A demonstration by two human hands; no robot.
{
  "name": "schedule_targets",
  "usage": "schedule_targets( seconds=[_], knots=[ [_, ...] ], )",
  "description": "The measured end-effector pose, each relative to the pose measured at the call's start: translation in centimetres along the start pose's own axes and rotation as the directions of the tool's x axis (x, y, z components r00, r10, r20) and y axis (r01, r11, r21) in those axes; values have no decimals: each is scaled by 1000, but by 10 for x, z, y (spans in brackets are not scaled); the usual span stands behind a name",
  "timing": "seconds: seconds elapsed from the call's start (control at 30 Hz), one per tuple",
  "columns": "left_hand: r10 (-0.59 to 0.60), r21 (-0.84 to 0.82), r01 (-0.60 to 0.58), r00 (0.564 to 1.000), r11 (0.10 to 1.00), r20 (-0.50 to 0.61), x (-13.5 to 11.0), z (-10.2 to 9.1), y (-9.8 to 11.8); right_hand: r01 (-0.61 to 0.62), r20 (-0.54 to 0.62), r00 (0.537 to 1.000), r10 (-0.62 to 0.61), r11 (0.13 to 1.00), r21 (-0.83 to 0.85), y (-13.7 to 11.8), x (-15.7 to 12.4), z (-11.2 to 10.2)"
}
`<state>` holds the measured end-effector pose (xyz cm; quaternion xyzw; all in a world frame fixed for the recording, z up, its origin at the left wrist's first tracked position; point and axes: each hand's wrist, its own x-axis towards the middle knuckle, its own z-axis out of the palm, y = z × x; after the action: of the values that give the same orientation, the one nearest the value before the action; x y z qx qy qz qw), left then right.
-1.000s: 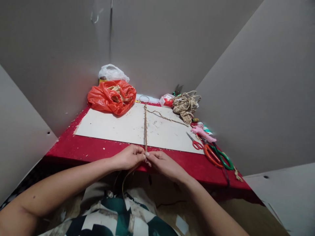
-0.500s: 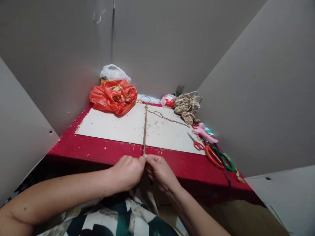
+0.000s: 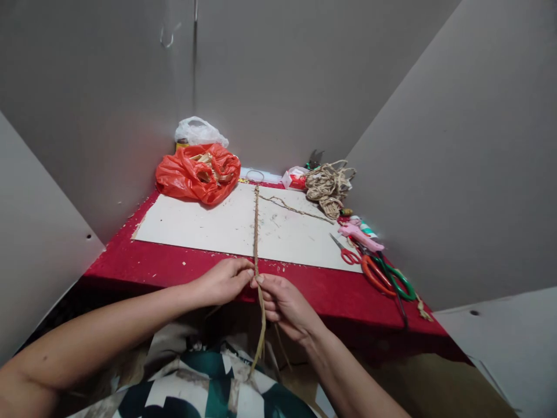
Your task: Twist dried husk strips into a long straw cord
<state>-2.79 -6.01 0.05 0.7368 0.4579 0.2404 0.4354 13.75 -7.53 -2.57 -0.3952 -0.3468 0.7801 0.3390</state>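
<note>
A thin brown twisted straw cord [image 3: 256, 226] runs straight toward me over the white board and past the table's front edge. My right hand [image 3: 281, 299] pinches its near end between thumb and forefinger. From that pinch a loose flat straw strand [image 3: 261, 328] hangs down over my lap. My left hand [image 3: 226, 281] is at the cord's left side, thumb and fingertips closed together against it. Another thin strand shows below my left hand. A second thin cord [image 3: 300, 212] branches off to the right from the cord's far part.
Beyond lies a red plastic bag [image 3: 195, 177] with straw in it, a white bag [image 3: 200, 132] behind. Right of the white board [image 3: 187, 226] are a bundle of rope [image 3: 328, 186], red-handled scissors [image 3: 348, 254], a pink glue gun [image 3: 361, 237] and red and green handled tools [image 3: 400, 284].
My left hand has turned from a fist into a looser pinch and shifted slightly left and up. A loose strand now hangs visibly below my right hand.
</note>
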Motion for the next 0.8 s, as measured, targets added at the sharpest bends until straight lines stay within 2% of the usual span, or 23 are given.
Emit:
schedule_targets(
  seconds=[0.07, 0.17, 0.23, 0.27, 0.33, 0.4, 0.5, 0.57, 0.6, 0.67, 0.8],
  knots=[
    [-57, -145, 71, 994, 987, 98, 11, 8, -6, -5, 20, 1000, 6, 999, -46, -4, 0, 0],
    [-64, -198, 92, 988, 976, 142, 19, 13, -12, -28, 27, 999, 34, 981, -191, -10, -1, -5],
    [-58, -182, 89, 983, 979, 173, 20, 11, -14, 32, 39, 999, -20, 931, -362, -13, -2, -9],
    [-54, -174, 88, 980, 981, 193, 20, 10, -13, 96, 52, 995, -81, 878, -469, -14, -3, -11],
    [-47, -178, 89, 973, 980, 226, 20, 8, -11, 220, 85, 971, -224, 692, -687, -16, -4, -12],
    [-86, -232, 146, 965, 962, 249, 20, 8, -8, 253, 106, 940, -324, 456, -853, -16, -6, -11],
    [-187, -325, 264, 950, 908, 251, 20, 13, -6, 159, 89, 926, -367, 166, -973, -18, -11, -8],
    [-189, -347, 256, 958, 902, 216, 20, 17, -9, 96, 69, 928, -365, 54, -994, -20, -15, -7],
    [-166, -345, 223, 968, 912, 188, 20, 19, -12, 72, 58, 928, -367, 26, -997, -22, -18, -7],
    [-112, -326, 151, 984, 933, 135, 20, 22, -16, 62, 50, 926, -375, 22, -998, -23, -23, -8],
    [-84, -359, 101, 995, 928, 62, 17, 29, -16, 143, 83, 913, -399, 122, -982, -14, -31, -4]
  ],
)
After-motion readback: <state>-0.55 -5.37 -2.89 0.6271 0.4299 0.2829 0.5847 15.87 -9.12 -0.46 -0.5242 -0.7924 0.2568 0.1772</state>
